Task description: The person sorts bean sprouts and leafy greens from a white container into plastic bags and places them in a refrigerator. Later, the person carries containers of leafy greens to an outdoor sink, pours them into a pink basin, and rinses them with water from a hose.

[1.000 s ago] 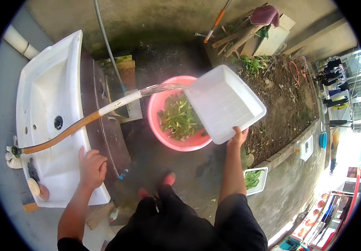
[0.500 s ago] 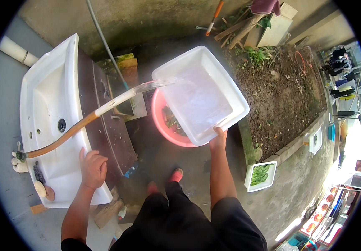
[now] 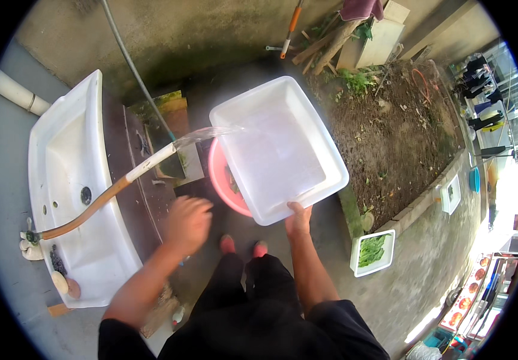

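My right hand (image 3: 298, 219) grips the near edge of a white rectangular plastic tub (image 3: 325, 171), thumb over the rim. The tub is held tilted above a pink round basin (image 3: 218, 174), hiding most of it. Some green leaves show inside the basin. Water pours into the tub from a hose (image 3: 112, 189), tan with a white end piece, that runs from a tap across the sink. My left hand (image 3: 188, 225), blurred by motion, is in the air between the sink and the tub. Its fingers look loosely bent and hold nothing.
At the left stands a white ceramic sink (image 3: 73, 150) on a dark cabinet. A soil bed (image 3: 403, 126) with a low brick border lies to the right. Beside it on the concrete is a white tray (image 3: 385, 264) of green leaves. Wood pieces (image 3: 331, 51) lean at the back wall.
My left hand has left the sink's edge and moved right toward the tub. The tub stays in my right hand under the running water; my view has shifted slightly.
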{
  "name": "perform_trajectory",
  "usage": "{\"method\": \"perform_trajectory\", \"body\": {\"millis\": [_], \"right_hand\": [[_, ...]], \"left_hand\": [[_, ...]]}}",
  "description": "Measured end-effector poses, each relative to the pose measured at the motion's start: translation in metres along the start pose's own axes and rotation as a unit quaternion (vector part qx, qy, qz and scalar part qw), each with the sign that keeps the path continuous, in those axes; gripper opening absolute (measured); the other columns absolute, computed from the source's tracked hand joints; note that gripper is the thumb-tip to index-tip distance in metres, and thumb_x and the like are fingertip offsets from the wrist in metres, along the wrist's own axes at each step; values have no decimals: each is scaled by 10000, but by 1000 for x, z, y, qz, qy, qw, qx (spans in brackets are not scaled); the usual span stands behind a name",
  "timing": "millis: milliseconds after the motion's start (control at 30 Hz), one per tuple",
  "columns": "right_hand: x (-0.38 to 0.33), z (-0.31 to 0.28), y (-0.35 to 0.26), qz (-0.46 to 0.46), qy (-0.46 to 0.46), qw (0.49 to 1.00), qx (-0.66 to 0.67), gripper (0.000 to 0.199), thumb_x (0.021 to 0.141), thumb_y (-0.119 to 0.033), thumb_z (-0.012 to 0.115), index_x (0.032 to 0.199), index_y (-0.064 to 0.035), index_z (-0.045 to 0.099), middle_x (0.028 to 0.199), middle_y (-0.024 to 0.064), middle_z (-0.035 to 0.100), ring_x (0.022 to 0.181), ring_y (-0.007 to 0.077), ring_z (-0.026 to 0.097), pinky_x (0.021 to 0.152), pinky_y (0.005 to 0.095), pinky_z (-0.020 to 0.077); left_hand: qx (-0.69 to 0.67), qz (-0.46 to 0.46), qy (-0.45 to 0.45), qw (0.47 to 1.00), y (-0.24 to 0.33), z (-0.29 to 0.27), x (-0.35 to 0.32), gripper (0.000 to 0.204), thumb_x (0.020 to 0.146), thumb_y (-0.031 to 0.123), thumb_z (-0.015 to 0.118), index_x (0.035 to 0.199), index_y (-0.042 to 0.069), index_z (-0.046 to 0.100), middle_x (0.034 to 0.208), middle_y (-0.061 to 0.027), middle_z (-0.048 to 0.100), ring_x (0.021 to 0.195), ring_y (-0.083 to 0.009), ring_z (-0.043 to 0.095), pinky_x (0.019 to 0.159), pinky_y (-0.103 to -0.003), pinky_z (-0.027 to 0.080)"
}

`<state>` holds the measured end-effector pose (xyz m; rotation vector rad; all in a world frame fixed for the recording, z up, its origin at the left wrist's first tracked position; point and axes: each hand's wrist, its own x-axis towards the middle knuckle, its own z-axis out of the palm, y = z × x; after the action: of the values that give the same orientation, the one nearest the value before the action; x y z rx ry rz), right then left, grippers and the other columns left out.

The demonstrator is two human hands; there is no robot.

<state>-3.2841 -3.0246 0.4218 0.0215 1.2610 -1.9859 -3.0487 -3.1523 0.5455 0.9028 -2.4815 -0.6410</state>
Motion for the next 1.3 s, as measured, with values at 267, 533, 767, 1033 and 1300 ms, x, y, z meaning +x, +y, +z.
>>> {"method": "perform_trajectory", "body": {"millis": [267, 533, 767, 1033, 1300], "right_hand": [[5, 18, -18, 67, 15, 998, -1, 703, 570, -3, 512, 1239, -51, 304, 1127, 88, 417, 1106, 253, 389, 963, 380, 297], [39, 9, -37, 119, 4, 993, -15, 676, 570, -30, 539, 1212, -50, 328, 1086, 87, 432, 1045, 240, 422, 927, 377, 334], [67, 3, -54, 135, -36, 990, -17, 665, 561, -35, 542, 1197, -47, 349, 1065, 78, 437, 1026, 235, 433, 912, 365, 345], [82, -16, -52, 152, -34, 987, -28, 690, 554, -19, 538, 1212, -41, 329, 1076, 78, 427, 1047, 239, 418, 917, 371, 342], [87, -10, -44, 155, -19, 987, -40, 622, 561, 22, 520, 1162, -27, 363, 1028, 80, 451, 976, 228, 457, 864, 351, 378]], "left_hand": [[-60, -358, -112, 925, 28, 200, 140, 504, 735, 41, 451, 1209, -97, 351, 1280, -263, 324, 1239, -376, 253, 991, -447, 269], [33, -426, -70, 902, -19, 231, 188, 583, 727, 118, 492, 1244, -91, 321, 1308, -253, 282, 1246, -358, 245, 1031, -401, 224], [161, -397, -16, 903, -17, 254, 189, 581, 734, 131, 507, 1238, -90, 321, 1293, -248, 328, 1227, -364, 286, 1027, -395, 229], [93, -412, -80, 903, 10, 268, 176, 571, 728, 132, 516, 1209, -113, 330, 1277, -285, 322, 1241, -373, 257, 1046, -403, 195], [18, -443, -130, 887, 13, 275, 165, 568, 738, 161, 507, 1215, -99, 342, 1339, -280, 226, 1258, -378, 218, 1046, -391, 203]]}}
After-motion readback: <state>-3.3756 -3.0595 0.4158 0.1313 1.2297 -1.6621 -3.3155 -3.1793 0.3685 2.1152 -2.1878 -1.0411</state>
